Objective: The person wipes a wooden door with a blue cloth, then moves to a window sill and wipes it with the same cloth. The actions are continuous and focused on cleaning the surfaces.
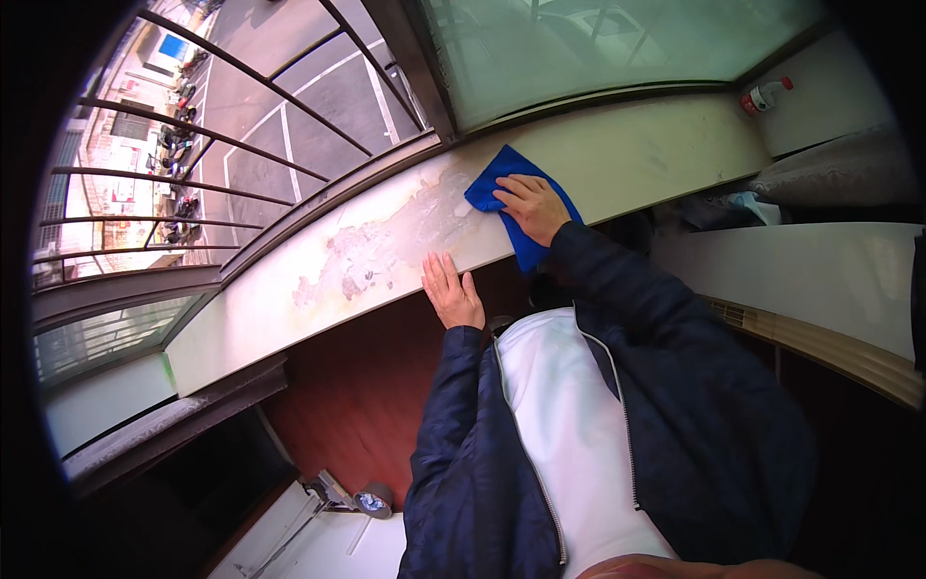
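My right hand (534, 208) lies palm down on a blue cloth (553, 194), which is spread across the pale windowsill (629, 152) and hangs over its front edge. The fingers press the cloth flat; whether they grip it cannot be told. To the left, my left hand (452, 289) rests with its fingers on the sill's front edge, holding nothing. Between the hands and further left, the sill's surface is peeling, with rough, stained patches. The palms are hidden from view.
Beyond the sill are an open window with metal bars (275, 85) and a frosted glass pane (579, 58). A plastic bottle with a red cap (763, 97) stands at the sill's right end. A roll of tape (374, 501) lies on a white surface at the lower left.
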Action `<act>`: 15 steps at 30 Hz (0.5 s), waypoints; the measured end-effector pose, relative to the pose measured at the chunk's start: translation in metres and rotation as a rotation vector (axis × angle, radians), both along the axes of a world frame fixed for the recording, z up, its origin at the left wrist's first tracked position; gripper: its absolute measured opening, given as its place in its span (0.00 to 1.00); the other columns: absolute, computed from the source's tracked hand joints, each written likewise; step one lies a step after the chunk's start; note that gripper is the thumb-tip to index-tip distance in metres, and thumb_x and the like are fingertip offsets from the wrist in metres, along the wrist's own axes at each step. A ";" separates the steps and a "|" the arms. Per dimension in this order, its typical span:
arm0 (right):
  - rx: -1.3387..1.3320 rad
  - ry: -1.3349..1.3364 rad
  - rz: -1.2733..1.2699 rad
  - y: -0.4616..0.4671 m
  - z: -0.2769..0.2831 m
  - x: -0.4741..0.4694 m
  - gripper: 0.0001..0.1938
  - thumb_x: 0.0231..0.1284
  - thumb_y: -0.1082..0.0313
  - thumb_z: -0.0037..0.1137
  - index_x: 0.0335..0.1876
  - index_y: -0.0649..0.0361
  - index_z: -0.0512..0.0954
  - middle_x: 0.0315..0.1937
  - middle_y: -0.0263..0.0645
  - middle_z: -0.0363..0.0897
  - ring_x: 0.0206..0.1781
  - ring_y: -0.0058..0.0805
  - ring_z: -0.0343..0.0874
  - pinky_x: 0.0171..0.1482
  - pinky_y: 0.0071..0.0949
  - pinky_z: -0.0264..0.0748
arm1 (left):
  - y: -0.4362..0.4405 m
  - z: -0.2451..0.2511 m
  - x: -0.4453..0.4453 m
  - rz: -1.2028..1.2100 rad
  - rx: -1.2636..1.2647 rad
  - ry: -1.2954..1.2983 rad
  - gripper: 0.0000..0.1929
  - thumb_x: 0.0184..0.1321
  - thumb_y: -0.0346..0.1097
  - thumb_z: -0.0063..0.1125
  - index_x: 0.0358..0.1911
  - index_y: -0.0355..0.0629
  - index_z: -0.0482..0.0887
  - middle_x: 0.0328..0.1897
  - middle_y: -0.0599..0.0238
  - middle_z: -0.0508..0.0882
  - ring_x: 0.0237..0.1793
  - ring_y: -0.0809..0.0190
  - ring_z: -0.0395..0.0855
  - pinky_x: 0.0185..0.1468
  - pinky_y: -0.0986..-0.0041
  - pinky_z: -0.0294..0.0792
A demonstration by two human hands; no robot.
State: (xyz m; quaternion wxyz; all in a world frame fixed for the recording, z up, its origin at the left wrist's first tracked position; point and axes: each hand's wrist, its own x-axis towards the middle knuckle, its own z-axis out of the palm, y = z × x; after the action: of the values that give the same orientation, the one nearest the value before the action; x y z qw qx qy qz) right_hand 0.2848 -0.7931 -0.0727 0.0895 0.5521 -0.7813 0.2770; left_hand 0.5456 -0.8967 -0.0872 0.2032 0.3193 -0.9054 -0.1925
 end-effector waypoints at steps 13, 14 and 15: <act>-0.113 -0.057 -0.266 -0.040 -0.016 0.047 0.15 0.68 0.64 0.70 0.58 0.54 0.89 0.58 0.39 0.81 0.57 0.45 0.77 0.60 0.42 0.75 | -0.020 0.008 0.050 0.111 0.005 -0.206 0.34 0.79 0.48 0.55 0.86 0.53 0.64 0.95 0.56 0.53 0.93 0.49 0.45 0.88 0.34 0.33; -0.109 -0.060 -0.040 -0.052 -0.013 0.073 0.16 0.67 0.64 0.70 0.59 0.54 0.87 0.57 0.38 0.81 0.56 0.44 0.78 0.60 0.41 0.76 | -0.022 0.009 0.050 0.106 0.001 -0.177 0.34 0.79 0.48 0.55 0.86 0.55 0.65 0.94 0.58 0.54 0.93 0.49 0.47 0.88 0.34 0.33; -0.060 -0.017 0.165 -0.060 -0.011 0.086 0.16 0.67 0.65 0.70 0.59 0.54 0.87 0.57 0.37 0.81 0.57 0.43 0.78 0.60 0.41 0.76 | -0.023 0.009 0.052 0.098 -0.008 -0.225 0.33 0.80 0.49 0.55 0.86 0.56 0.65 0.94 0.60 0.54 0.93 0.50 0.47 0.88 0.34 0.33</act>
State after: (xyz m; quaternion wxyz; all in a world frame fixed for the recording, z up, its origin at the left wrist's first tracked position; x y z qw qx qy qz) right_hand 0.3708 -0.8533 -0.0832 0.0765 0.6093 -0.7252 0.3114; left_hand 0.5977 -0.9199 -0.0782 0.1108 0.3820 -0.9065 -0.1415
